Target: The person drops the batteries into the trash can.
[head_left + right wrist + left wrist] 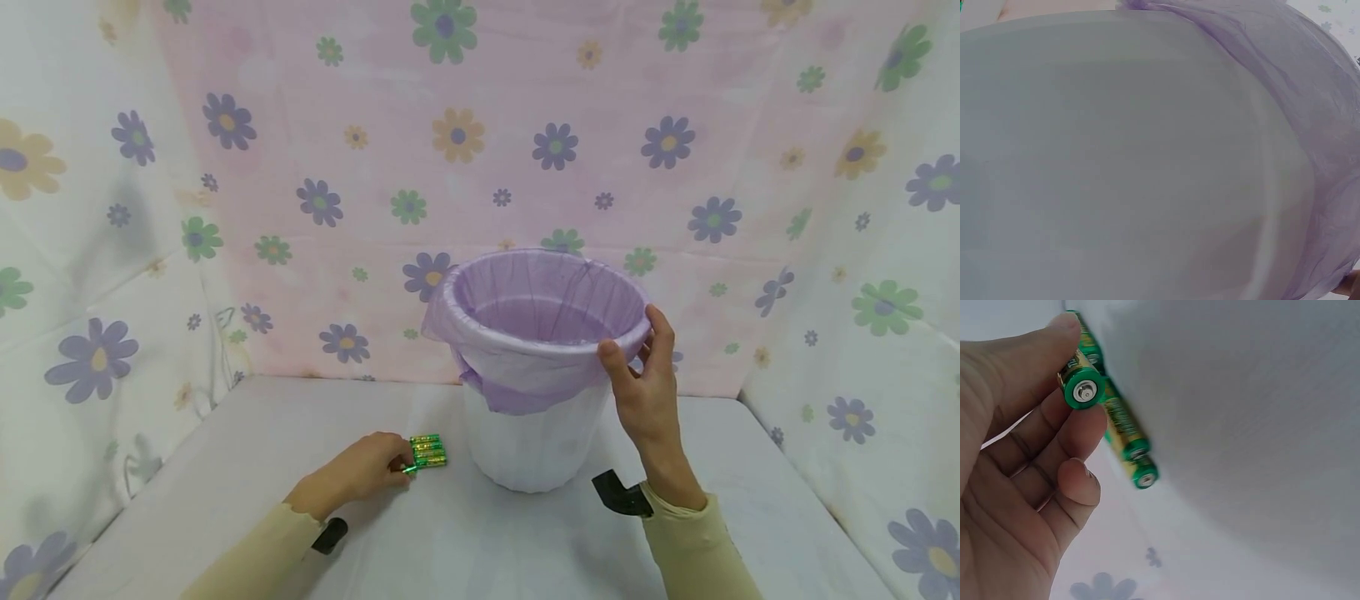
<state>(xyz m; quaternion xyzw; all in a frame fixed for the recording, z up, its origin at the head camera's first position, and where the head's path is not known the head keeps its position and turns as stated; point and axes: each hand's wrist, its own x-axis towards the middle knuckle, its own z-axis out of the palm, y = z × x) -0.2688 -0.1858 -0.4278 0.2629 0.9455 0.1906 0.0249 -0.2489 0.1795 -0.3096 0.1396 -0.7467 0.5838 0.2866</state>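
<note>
My left hand (352, 475) pinches one green and gold battery (1083, 387) between thumb and fingers, its button end towards the wrist camera. Just beyond, several matching batteries (429, 451) lie side by side on the table; in the left wrist view some of them are partly behind the held one. A white trash bin (534, 446) stands upright to their right. Its purple bag (525, 375) lines the inside and folds down over the rim. With thumb and fingers spread, my right hand (648, 396) holds the bin's right rim through the bag.
White cloth covers the table (480, 542). Flower-patterned curtains (315, 117) rise behind it and on both sides. A black mount (621, 493) sticks out from the right wrist, and another (330, 536) from the left.
</note>
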